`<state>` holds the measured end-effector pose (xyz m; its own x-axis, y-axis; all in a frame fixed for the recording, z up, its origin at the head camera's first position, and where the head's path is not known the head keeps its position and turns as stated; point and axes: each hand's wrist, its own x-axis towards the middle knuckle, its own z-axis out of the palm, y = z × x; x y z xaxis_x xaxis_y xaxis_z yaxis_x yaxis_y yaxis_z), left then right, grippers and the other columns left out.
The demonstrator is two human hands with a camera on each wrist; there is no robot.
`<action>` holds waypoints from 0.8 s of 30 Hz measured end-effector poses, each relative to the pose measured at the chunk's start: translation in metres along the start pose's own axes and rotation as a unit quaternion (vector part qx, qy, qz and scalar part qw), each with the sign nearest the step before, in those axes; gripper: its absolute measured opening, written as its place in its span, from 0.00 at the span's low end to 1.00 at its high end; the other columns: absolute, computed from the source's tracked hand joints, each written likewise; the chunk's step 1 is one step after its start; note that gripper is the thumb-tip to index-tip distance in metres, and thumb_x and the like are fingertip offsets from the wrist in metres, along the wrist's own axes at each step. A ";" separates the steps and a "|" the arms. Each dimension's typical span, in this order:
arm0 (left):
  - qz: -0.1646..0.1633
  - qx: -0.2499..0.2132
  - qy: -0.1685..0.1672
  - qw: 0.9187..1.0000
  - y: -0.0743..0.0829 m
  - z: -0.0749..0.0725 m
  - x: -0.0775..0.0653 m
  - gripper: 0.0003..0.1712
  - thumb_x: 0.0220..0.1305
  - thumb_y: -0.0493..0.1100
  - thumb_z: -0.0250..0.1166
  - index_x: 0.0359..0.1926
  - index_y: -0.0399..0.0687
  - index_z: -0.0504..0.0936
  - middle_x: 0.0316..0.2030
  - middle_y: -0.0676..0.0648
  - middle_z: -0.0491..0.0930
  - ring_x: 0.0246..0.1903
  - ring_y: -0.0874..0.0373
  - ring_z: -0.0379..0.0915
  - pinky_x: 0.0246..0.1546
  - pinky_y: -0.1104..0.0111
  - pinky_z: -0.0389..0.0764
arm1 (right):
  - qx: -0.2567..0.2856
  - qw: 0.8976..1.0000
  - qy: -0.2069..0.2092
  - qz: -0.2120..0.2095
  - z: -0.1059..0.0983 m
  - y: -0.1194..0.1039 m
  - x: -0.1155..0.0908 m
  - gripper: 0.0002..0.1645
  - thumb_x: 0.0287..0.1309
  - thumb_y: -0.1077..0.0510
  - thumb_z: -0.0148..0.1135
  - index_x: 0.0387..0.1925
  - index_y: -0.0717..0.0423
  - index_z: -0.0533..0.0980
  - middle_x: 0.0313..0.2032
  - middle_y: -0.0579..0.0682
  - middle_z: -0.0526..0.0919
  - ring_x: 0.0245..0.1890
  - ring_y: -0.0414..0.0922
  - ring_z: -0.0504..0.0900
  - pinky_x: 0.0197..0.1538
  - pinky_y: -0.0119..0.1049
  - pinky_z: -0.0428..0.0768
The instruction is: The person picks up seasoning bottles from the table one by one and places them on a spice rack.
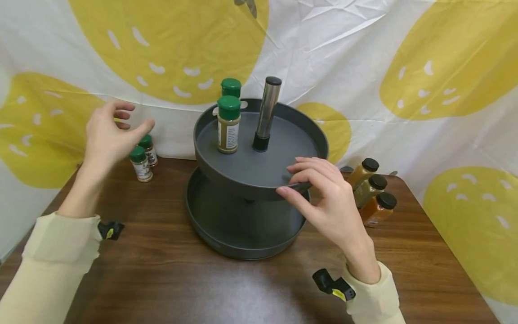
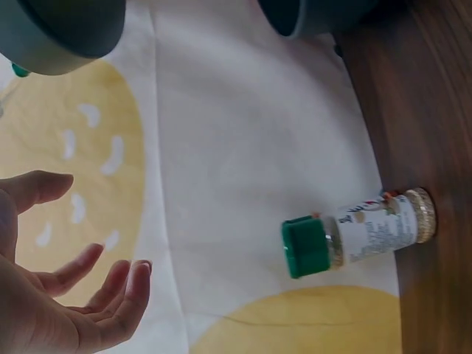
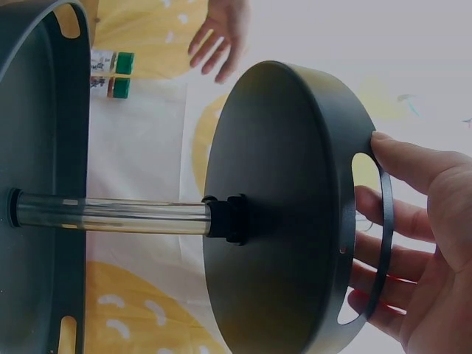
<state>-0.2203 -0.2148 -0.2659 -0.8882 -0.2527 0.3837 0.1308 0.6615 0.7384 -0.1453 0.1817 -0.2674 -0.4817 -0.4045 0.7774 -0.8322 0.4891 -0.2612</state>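
Observation:
A dark grey two-tier round tray (image 1: 279, 164) stands mid-table, with a metal post (image 1: 269, 108) rising through its upper tier. My right hand (image 1: 329, 200) grips the upper tier's front right rim; in the right wrist view the thumb is on the rim edge and the fingers show through the handle cut-out (image 3: 365, 173). Two green-capped spice jars, one in front (image 1: 229, 130) of the other (image 1: 231, 85), sit on the upper tier's left side. Left of the tray, my left hand (image 1: 111, 135) hangs in the air, holding nothing, thumb apart from its bent fingers. Below it stand two more green-capped spice jars (image 1: 142, 170).
Several black-capped spice jars (image 1: 369, 189) stand in a row on the right of the brown wooden table (image 1: 162, 279). The lower tier (image 1: 247, 238) sits on the tabletop. Behind hangs a white cloth (image 1: 323, 54) with yellow patterns.

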 end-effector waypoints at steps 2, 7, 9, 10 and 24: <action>-0.002 0.001 -0.004 1.000 -0.004 0.001 0.001 0.35 0.64 0.57 0.67 0.62 0.38 0.74 0.54 0.34 0.75 0.48 0.40 0.74 0.42 0.67 0.69 | 0.000 1.000 0.001 0.003 -0.001 0.000 -0.001 0.25 0.65 0.37 0.64 0.31 0.55 0.83 0.43 0.52 0.87 0.56 0.54 0.80 0.65 0.47 0.69; -0.008 0.003 -0.014 1.000 -0.014 0.004 0.002 0.35 0.64 0.57 0.67 0.61 0.37 0.73 0.54 0.32 0.75 0.49 0.37 0.75 0.43 0.64 0.69 | -0.003 1.000 0.001 0.000 -0.001 0.000 -0.001 0.25 0.65 0.38 0.64 0.31 0.57 0.83 0.43 0.53 0.86 0.56 0.54 0.80 0.65 0.47 0.69; -0.013 0.005 -0.020 1.000 -0.018 0.005 0.002 0.35 0.64 0.56 0.67 0.62 0.36 0.72 0.54 0.31 0.74 0.50 0.36 0.74 0.45 0.61 0.70 | -0.002 1.000 0.000 0.000 -0.001 0.000 -0.001 0.25 0.65 0.38 0.64 0.31 0.57 0.83 0.43 0.54 0.86 0.56 0.54 0.80 0.65 0.47 0.69; -0.017 0.005 -0.023 1.000 -0.021 0.006 0.002 0.36 0.64 0.56 0.67 0.62 0.35 0.72 0.55 0.30 0.74 0.51 0.35 0.74 0.46 0.59 0.71 | -0.001 1.000 -0.001 0.002 -0.001 0.001 -0.002 0.25 0.65 0.38 0.64 0.31 0.57 0.83 0.43 0.53 0.86 0.57 0.54 0.79 0.65 0.47 0.69; -0.060 0.011 -0.050 0.997 -0.052 0.015 0.002 0.39 0.66 0.57 0.65 0.65 0.32 0.69 0.58 0.25 0.71 0.60 0.31 0.63 0.56 0.43 0.65 | -0.003 1.000 0.003 -0.007 0.000 0.000 0.000 0.24 0.65 0.39 0.65 0.31 0.56 0.82 0.43 0.53 0.87 0.56 0.55 0.80 0.65 0.47 0.70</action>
<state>-0.2356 -0.2388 -0.3122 -0.9362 -0.2609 0.2355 0.0116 0.6467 0.7626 -0.1457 0.1816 -0.2679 -0.4678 -0.4073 0.7844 -0.8378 0.4872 -0.2466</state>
